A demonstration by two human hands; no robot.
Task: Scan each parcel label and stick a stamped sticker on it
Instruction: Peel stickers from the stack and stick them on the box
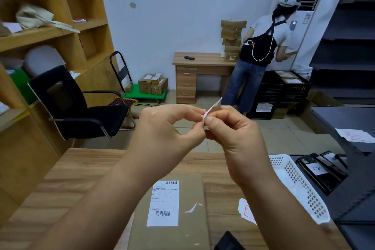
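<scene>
A flat brown parcel [182,229] lies on the wooden table [71,178] in front of me, with a white barcode label [164,203] on its top. Raised above it, my left hand [162,134] and my right hand [233,138] meet fingertip to fingertip. Both pinch a small white sticker [212,108], seen edge-on, which sticks up between them. A stack of red-stamped stickers [246,211] lies on the table to the right of the parcel. A torn white paper scrap [192,208] rests on the parcel beside the label.
A white perforated basket [300,184] stands at the table's right edge, with black items [320,170] beyond it. A dark object [228,241] sits at the near edge. A black chair [77,105] stands left. A person [261,55] works at a far desk [203,61] stacked with boxes.
</scene>
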